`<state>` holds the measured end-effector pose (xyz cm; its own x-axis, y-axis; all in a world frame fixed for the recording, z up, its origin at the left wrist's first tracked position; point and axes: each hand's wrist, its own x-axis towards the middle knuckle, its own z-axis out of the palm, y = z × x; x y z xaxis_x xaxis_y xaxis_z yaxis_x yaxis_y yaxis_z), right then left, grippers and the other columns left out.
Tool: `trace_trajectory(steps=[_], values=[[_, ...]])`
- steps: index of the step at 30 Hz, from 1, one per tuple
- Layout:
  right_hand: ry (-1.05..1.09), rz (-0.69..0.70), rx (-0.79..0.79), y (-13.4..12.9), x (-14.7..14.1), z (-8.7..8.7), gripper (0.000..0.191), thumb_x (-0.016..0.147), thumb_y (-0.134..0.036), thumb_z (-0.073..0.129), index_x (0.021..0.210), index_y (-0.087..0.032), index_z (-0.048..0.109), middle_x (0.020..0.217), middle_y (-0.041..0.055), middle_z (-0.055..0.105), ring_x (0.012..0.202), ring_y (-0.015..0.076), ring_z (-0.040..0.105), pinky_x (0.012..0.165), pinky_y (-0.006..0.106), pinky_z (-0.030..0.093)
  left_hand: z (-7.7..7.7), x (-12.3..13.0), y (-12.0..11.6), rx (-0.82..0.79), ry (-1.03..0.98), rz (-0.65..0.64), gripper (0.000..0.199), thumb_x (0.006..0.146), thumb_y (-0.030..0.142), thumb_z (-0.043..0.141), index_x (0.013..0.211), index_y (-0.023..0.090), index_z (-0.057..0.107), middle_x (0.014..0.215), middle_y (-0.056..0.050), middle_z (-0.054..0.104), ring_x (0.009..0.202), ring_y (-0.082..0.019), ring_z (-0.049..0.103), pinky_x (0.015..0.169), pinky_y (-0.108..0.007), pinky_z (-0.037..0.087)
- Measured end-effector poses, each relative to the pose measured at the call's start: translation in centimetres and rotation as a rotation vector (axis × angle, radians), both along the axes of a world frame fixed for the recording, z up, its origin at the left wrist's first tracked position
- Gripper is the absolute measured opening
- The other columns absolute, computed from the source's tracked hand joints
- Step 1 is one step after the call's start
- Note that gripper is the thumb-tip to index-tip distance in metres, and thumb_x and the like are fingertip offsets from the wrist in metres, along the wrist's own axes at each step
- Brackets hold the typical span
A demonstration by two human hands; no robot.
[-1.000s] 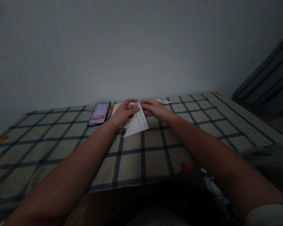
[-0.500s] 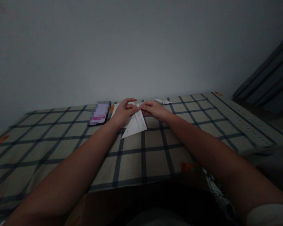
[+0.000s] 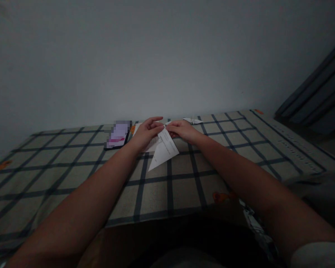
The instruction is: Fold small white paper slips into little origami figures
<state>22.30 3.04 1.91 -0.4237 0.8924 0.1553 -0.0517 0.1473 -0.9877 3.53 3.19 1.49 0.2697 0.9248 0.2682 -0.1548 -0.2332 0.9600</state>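
Note:
A white, printed sheet of folded paper (image 3: 165,149) is held up between my two hands, its pointed corner hanging toward me. My left hand (image 3: 148,131) pinches its upper edge between thumb and fingers, with the index finger stretched out above. Close beside it, my right hand (image 3: 182,129) grips the same edge with curled fingers, partly hidden. More white paper (image 3: 136,130) lies flat under and behind my left hand. Behind my right hand rests a small folded white paper piece (image 3: 193,121) with pointed ends.
A phone (image 3: 118,134) with a blurred, lit screen lies left of my hands. The checked tablecloth (image 3: 181,186) covers the table, which meets a plain wall (image 3: 167,59) at the back. A dark curtain (image 3: 318,85) hangs at the right.
The folded paper has swung a little to the right and toward me, its lower corner reaching further down. Both hands have stayed nearly in place.

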Motion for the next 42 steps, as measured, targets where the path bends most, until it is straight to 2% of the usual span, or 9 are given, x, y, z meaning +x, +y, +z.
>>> trace_trajectory(steps=[3,13,17,24,33,36,42], values=[[-0.007,-0.042,0.011,0.0,0.0,0.2,0.011,0.082,-0.024,0.065,0.077,-0.015,0.067,0.070,0.0012,0.066,0.063,0.0095,0.058,0.064,0.023,0.049,-0.2,0.0,0.1,-0.010,-0.028,0.022,0.053,0.064,0.025,0.083,0.113,0.018,0.063,0.081,-0.001,0.069,0.071,-0.014,0.066,0.073,-0.030,0.052],[-0.026,-0.060,0.064,0.3,-0.2,-0.2,0.012,0.078,-0.027,0.068,0.075,-0.015,0.067,0.068,-0.0001,0.064,0.061,0.0094,0.055,0.061,0.022,0.047,-0.1,0.2,0.0,0.050,0.023,0.093,0.049,0.064,0.023,0.082,0.108,0.017,0.061,0.070,0.002,0.066,0.060,-0.011,0.061,0.061,-0.024,0.047],[-0.010,-0.069,0.054,0.3,-0.3,-0.3,0.014,0.076,-0.028,0.070,0.074,-0.014,0.067,0.067,-0.0005,0.063,0.061,0.0089,0.055,0.060,0.022,0.045,-0.2,0.3,0.0,0.055,0.021,0.105,0.048,0.064,0.023,0.081,0.107,0.017,0.060,0.070,0.002,0.065,0.060,-0.012,0.061,0.061,-0.025,0.047],[0.077,-0.036,-0.085,0.0,-0.8,-0.5,0.009,0.077,-0.022,0.069,0.078,-0.014,0.065,0.071,-0.0001,0.064,0.064,0.0088,0.058,0.063,0.021,0.048,-0.5,0.4,0.2,0.101,0.008,0.106,0.043,0.066,0.021,0.079,0.104,0.018,0.059,0.071,0.004,0.063,0.059,-0.009,0.059,0.059,-0.022,0.045],[0.086,0.003,-0.113,-0.1,-0.8,-0.4,0.011,0.081,-0.023,0.067,0.077,-0.013,0.065,0.073,0.0013,0.064,0.066,0.0091,0.059,0.065,0.022,0.048,-0.8,0.8,0.1,0.081,-0.065,0.048,0.049,0.067,0.020,0.078,0.111,0.020,0.056,0.077,0.004,0.066,0.065,-0.010,0.062,0.063,-0.023,0.047],[0.072,-0.009,-0.111,-0.1,-1.0,-0.4,0.010,0.082,-0.021,0.064,0.074,-0.014,0.064,0.070,0.0002,0.062,0.061,0.0084,0.056,0.062,0.022,0.046,-0.7,1.0,0.1,0.114,-0.089,0.082,0.050,0.067,0.019,0.078,0.111,0.021,0.055,0.077,0.004,0.065,0.065,-0.010,0.061,0.062,-0.022,0.047],[0.009,0.026,-0.069,0.2,-1.1,-0.6,0.011,0.082,-0.017,0.061,0.071,-0.015,0.061,0.064,-0.0017,0.058,0.056,0.0076,0.050,0.057,0.021,0.041,-0.4,0.7,0.5,0.143,-0.160,0.270,0.052,0.063,0.019,0.080,0.108,0.022,0.053,0.077,0.005,0.065,0.060,-0.009,0.059,0.057,-0.022,0.045]])
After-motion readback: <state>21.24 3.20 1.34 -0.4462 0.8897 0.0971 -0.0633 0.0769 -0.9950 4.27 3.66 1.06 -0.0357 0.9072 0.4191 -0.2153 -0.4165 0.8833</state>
